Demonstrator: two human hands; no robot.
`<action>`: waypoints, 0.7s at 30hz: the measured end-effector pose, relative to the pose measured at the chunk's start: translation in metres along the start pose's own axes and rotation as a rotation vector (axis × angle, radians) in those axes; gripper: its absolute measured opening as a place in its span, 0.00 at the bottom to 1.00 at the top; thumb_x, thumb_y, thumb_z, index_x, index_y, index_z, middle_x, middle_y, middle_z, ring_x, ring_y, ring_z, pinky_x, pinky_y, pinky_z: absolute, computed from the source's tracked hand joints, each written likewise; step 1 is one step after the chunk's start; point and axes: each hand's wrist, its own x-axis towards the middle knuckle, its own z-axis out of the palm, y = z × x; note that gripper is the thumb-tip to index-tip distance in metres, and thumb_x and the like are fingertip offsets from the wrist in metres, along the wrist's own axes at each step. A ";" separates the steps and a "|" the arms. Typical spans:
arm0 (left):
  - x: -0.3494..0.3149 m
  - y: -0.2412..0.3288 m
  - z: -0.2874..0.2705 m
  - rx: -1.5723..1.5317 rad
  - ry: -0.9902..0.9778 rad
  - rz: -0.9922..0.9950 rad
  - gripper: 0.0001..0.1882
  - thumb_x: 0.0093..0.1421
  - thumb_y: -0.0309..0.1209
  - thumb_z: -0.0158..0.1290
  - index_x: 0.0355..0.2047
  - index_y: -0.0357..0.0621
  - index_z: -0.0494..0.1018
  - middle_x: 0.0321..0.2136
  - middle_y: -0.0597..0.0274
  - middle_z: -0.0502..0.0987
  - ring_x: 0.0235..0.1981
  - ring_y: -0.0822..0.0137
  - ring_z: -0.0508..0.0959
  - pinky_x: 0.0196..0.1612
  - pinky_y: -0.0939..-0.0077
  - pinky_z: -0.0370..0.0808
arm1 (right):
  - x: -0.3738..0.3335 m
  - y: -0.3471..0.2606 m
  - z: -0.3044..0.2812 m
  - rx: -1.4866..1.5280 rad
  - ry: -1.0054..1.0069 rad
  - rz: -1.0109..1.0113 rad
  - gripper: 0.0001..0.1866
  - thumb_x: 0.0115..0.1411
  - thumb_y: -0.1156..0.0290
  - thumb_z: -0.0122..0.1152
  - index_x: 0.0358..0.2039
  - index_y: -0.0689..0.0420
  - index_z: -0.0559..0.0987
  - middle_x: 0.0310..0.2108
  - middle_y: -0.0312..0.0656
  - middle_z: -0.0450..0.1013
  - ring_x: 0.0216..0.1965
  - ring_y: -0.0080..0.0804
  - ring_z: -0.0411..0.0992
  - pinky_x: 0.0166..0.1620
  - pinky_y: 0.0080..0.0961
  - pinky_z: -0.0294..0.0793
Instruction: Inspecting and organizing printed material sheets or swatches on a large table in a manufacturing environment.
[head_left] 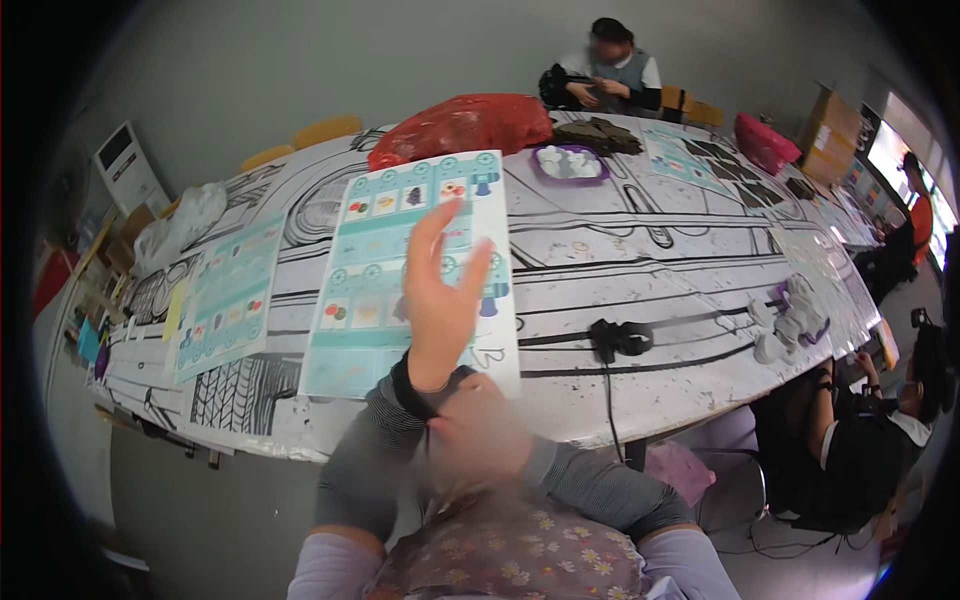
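Note:
My left hand (440, 310) is raised over a printed sheet, its fingers spread and nothing in them. A black wristband (405, 378) circles that wrist above a striped grey cuff. My right hand (482, 428), blurred, is closed at the left wrist and appears to grip the band; its fingertips are partly hidden. The large white and teal sheet (375, 240) lies on the table beneath the left hand, showing fruit pictures and wheel shapes. A similar sheet (232, 300) lies to its left.
The table (570, 400) has a black line-drawn cover. A red bag (460, 130), purple tray (570, 165), brown pieces (600, 135) and black cabled object (620, 340) lie on it. Grey-white items (795, 320) sit right. A person (615, 75) sits across; another (870, 430) sits right.

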 end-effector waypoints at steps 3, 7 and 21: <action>0.001 -0.007 -0.009 -1.024 0.256 -0.630 0.21 0.60 0.27 0.56 0.53 0.44 0.66 0.50 0.59 0.68 0.50 0.63 0.71 0.57 0.59 0.66 | -0.011 0.016 0.010 0.251 0.077 0.051 0.04 0.59 0.70 0.60 0.30 0.56 0.77 0.27 0.37 0.74 0.29 0.35 0.71 0.45 0.34 0.63; 0.009 -0.034 0.000 -1.087 0.400 -0.704 0.19 0.61 0.27 0.55 0.50 0.42 0.64 0.43 0.59 0.68 0.43 0.65 0.72 0.52 0.63 0.71 | -0.001 -0.006 0.002 0.105 -0.005 0.069 0.05 0.58 0.70 0.61 0.28 0.57 0.77 0.23 0.39 0.74 0.25 0.39 0.70 0.41 0.31 0.63; -0.039 -0.068 0.058 0.483 -1.104 1.266 0.08 0.55 0.31 0.51 0.37 0.48 0.73 0.23 0.72 0.68 0.27 0.71 0.71 0.39 0.73 0.70 | 0.048 -0.029 -0.011 0.085 0.006 0.525 0.13 0.62 0.60 0.56 0.27 0.56 0.74 0.18 0.48 0.73 0.22 0.49 0.73 0.25 0.41 0.69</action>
